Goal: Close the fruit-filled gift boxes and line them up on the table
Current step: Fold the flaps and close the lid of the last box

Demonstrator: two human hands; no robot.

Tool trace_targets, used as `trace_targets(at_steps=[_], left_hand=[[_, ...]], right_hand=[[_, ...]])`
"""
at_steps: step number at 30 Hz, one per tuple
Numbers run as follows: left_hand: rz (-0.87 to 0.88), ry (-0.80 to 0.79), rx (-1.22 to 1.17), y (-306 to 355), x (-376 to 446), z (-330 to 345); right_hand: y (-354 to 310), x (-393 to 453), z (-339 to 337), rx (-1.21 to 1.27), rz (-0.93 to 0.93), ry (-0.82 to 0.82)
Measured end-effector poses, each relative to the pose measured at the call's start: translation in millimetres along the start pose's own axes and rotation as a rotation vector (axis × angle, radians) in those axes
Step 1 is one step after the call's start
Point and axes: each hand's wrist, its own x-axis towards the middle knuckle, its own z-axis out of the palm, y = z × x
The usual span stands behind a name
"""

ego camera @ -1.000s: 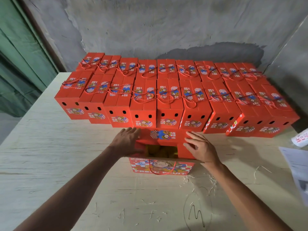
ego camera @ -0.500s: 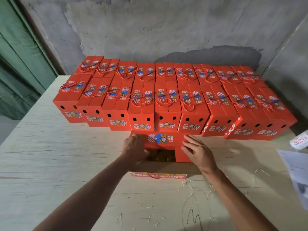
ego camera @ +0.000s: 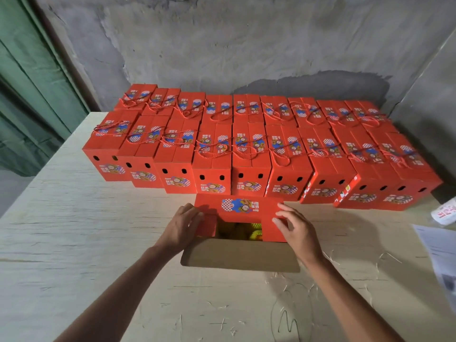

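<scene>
Red gift boxes [ego camera: 249, 156] with blue-and-white checkered prints; yellow fruit [ego camera: 243, 230]

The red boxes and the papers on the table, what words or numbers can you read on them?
None can be read for sure.
Closed red boxes: printed labels, too small and blurred.
Open box: small print beside its picture, blurred.
White packet at the right edge: red characters, cut off and unclear.
Paper sheet: fine print, too small.
Table: a pen scribble, no letters.

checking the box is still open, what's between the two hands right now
In the head view, between the left hand and right hand lies the box's open gap, with yellow fruit showing inside.
</scene>
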Motion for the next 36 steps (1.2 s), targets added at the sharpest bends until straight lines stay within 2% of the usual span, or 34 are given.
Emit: trace_targets(at_steps=[3,6,10,12,15,18,20,23,26,28,31,33,36], left_hand=[[0.105,0.044,0.023,-2,-16,-3],[0.037,0.062,-0.135,1,-32,-14],[0.139,-0.078,-0.039,-9,-47,-17],[0.119,-0.123,-0.005,-10,-52,-13],[-0.011,-0.026,0.005,0,-55,-5],[-0.055,0.07,-0.004,10,-49,1],[-0.124,0.156,-0.036,16,-41,8],[-0.284,0.273,-0.07,25,-26,19],[-0.351,0.301,-0.108,30,-16,26],[-0.285,0.289,0.082,30,-12,29],[-0.096,0.232,0.399,28,-6,35],[-0.003,0.145,0.417,31,-2,41],[0.154,0.091,0.42,39,4,55]], right_hand=[[-4,-1,-2,0.054,0.025,-0.028],[0,-8,-7,0.156,0.089,-0.057],[4,-27,-12,0.32,0.218,-0.193],[8,-36,-12,0.412,0.29,-0.278],[8,-43,-15,0.413,0.323,-0.353],[0,-45,-18,0.419,0.335,-0.361],[-13,-43,-20,0.351,0.41,-0.311],[-30,-37,-13,0.167,0.443,-0.13],[-46,-27,-4,0.054,0.444,0.047],[-47,-21,0,-0.06,0.379,0.127],[-44,-9,6,-0.338,0.07,0.093],[-44,-6,15,-0.443,-0.047,-0.023],[-44,-9,35,-0.503,-0.056,-0.122]])
